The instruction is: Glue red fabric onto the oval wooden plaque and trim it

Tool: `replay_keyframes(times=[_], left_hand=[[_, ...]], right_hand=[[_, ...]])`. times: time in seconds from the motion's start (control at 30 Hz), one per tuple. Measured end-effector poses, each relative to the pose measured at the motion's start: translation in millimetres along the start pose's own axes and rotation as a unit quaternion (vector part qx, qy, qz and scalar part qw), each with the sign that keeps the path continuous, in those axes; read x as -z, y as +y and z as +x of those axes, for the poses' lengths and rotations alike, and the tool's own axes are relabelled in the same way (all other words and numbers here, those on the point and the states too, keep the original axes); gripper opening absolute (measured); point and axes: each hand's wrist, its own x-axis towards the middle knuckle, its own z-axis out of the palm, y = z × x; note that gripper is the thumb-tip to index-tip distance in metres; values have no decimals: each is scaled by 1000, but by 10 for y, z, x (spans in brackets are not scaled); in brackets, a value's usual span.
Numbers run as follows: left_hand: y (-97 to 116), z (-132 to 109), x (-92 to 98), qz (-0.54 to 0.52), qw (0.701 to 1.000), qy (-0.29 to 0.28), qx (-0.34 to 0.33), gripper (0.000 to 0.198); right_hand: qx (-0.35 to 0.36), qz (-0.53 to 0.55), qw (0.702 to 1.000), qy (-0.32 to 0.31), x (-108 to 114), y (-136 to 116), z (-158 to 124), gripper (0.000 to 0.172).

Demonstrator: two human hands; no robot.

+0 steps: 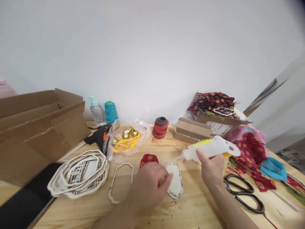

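Note:
A white squeeze glue bottle with a yellow label lies tilted in my right hand, its nozzle pointing left and down. Below the nozzle, a white ornate-edged plaque rests flat on the wooden table. My left hand hovers at the plaque's left side, blurred, with fingers curled closed; whatever they may hold is hidden. Just behind that hand, a piece of red patterned fabric shows, partly covered. To the left lies a thin wooden frame with an open middle.
Stacked wooden cutouts, a dark flat panel and a cardboard box occupy the left. Behind are a glue gun, bagged gold bells and red thread. Black scissors and fabric scraps lie right.

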Motion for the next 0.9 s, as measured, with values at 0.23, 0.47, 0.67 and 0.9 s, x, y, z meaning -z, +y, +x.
replay_keyframes(times=[0.23, 0.47, 0.67, 0.9], left_hand=[[-276, 146, 169, -60, 998, 3, 10, 21], [-344, 123, 44, 58, 988, -118, -75, 49], [-397, 117, 26, 59, 989, -115, -65, 49], [-367, 109, 36, 45, 991, -109, -59, 53]], right_hand=[[1, 28, 988, -149, 43, -84, -80, 21], [87, -39, 966, -241, -113, 7, -246, 29], [91, -50, 959, -263, -108, 26, -247, 27], [38, -5, 969, -243, -110, -1, -270, 29]])
